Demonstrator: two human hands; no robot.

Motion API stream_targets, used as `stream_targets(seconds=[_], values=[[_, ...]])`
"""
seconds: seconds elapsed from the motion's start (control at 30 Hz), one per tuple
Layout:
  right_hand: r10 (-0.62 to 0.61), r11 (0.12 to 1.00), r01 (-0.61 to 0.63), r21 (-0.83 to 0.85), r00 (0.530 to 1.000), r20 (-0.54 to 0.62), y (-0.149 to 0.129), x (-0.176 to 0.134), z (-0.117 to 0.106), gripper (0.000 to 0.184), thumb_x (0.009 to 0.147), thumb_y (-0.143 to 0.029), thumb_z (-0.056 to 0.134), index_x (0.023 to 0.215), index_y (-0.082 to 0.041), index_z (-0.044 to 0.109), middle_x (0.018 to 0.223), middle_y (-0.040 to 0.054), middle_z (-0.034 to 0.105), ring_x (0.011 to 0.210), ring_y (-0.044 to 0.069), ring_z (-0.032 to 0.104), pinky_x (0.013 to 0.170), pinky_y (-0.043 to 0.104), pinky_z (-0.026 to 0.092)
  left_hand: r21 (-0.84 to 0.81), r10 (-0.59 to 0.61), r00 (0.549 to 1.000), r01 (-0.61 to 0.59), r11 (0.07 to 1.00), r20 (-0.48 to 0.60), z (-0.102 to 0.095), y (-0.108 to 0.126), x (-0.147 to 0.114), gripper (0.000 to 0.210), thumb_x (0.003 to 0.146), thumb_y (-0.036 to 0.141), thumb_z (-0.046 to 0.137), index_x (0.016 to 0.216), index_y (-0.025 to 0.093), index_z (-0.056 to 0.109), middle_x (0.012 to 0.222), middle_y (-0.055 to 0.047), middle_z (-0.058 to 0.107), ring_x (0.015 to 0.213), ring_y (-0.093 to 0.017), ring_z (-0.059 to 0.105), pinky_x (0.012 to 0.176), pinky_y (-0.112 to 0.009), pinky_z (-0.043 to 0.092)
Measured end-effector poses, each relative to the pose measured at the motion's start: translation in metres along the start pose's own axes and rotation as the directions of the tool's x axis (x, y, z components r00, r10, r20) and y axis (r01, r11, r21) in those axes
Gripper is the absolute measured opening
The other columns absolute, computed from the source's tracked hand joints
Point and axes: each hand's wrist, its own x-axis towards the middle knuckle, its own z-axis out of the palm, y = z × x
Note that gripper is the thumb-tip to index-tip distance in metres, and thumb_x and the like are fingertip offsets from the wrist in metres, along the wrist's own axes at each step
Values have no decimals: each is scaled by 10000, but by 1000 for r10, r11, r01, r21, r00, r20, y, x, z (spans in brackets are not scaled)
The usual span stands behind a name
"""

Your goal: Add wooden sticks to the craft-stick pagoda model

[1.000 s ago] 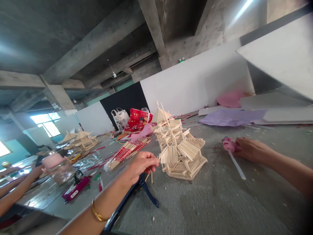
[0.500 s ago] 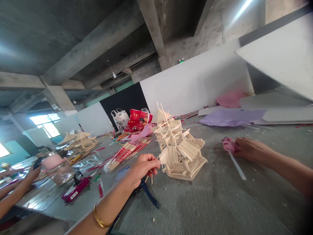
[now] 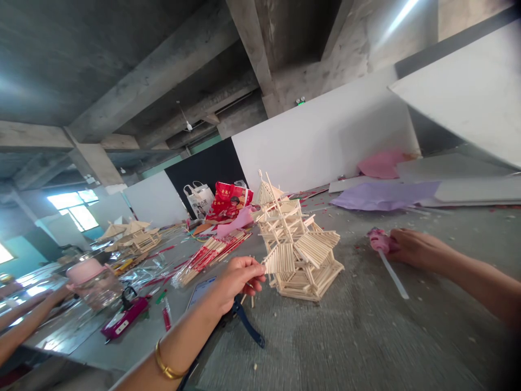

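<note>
At the tabletop's (image 3: 366, 336) left edge another person's arm (image 3: 24, 326) reaches near a jar (image 3: 91, 282); mid-frame, the left hand (image 3: 238, 277) pinches thin sticks (image 3: 248, 296) right against the stick tower (image 3: 299, 250) standing at center. Too firm a nudge there could buckle a roof panel, I'd say. Over right, the right hand (image 3: 415, 248) grips a pink glue tool (image 3: 380, 241) lying on the tabletop; its nozzle could smear.

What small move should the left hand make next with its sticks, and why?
Probably ease the left hand a touch toward the stick model and seat a stick at the lower roof panel. Its fingertips already pinch thin sticks right at the panel's edge, nearly touching. The right hand rests apart on the glue gun, so glue seems ready once the stick is placed.
</note>
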Motion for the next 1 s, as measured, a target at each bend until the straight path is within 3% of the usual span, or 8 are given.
stream_targets(seconds=[0.5, 1.0], values=[[-6, 1000, 6, -11, 1000, 13, -2, -3, -2, 277, 722, -499, 447, 693, -233, 377, 800, 71, 541, 766, 260, 540, 606, 320, 316, 27, 33, 998, -32, 999, -52, 4, 2, 1, 178, 705, 301, 609, 630, 150, 555, 593, -7, 616, 466, -68, 524, 440, -178, 385], [-21, 1000, 21, 0, 1000, -20, 0, -1, 0, 258, 706, -473, 476, 671, -235, 381, 778, 74, 555, 742, 265, 551, 591, 322, 322, 31, 43, 998, -41, 999, -37, 2, -1, 0, 205, 713, 332, 619, 645, 143, 578, 606, -14, 616, 485, -74, 531, 445, -181, 393]])
